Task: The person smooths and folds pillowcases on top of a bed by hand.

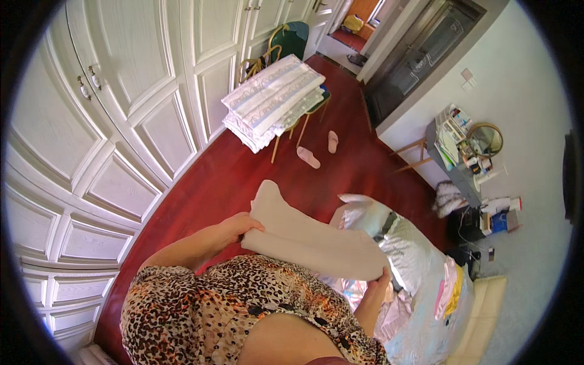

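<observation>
A plain beige cloth (315,242) is stretched between my two hands in front of my chest, above the red floor and the near edge of the bed. My left hand (244,224) grips its end on the picture's left side. At the opposite end, my right hand (379,279) pinches the lower corner. One part of the cloth sticks up beyond the hand on the left. Which garment or linen it is, I cannot tell. Behind it, a pink garment (393,315) lies on the bed (424,292).
Folded bedding (273,93) is stacked on a chair (289,42) beside white wardrobes (132,50). Pink slippers (309,157) lie on the floor. A cluttered grey dressing table (456,175) stands by the wall. Folded pink and yellow cloths (449,289) rest on the bed.
</observation>
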`<state>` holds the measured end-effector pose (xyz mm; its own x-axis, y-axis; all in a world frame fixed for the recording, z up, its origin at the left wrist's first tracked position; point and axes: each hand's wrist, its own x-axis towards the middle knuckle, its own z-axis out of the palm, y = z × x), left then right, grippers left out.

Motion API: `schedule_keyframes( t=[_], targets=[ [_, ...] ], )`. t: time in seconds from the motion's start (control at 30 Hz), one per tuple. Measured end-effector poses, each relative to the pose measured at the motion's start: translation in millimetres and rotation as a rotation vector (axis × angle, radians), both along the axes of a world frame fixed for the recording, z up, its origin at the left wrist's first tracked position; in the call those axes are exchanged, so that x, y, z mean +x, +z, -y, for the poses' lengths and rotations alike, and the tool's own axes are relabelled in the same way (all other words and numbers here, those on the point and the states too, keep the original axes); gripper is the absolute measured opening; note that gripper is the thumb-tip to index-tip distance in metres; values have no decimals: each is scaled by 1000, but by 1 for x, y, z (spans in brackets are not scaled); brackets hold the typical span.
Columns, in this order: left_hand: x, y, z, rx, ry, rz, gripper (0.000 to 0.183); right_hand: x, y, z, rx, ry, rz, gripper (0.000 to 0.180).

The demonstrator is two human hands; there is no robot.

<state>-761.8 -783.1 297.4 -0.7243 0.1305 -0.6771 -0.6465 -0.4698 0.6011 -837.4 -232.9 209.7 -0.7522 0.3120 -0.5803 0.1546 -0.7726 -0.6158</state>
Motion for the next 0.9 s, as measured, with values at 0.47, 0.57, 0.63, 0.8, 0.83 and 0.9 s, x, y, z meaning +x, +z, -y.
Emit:
schedule_keyframes(
  t=[0.47, 0.57, 0.63, 0.8, 0.83, 0.9],
  targets=[
    [-121, 59, 51, -97, 463, -87, 42, -436, 57, 254, 37, 625, -14, 49],
    [-152, 66, 82, -97, 564, -113, 46, -502, 105, 344, 140, 691, -40, 51],
    [-175, 78, 102, -98, 696, -231, 47, -531, 142, 399, 113, 785, -173, 46],
    [-259, 79, 141, -308, 661, -429, 58, -655, 185, 486, 59, 849, -308, 46],
    [-271, 57, 150, -343, 700, -403, 56, -672, 184, 503, 50, 875, -325, 47],
    [-303, 14, 164, -301, 771, -378, 52, -706, 176, 539, 40, 894, -359, 48]
  ],
)
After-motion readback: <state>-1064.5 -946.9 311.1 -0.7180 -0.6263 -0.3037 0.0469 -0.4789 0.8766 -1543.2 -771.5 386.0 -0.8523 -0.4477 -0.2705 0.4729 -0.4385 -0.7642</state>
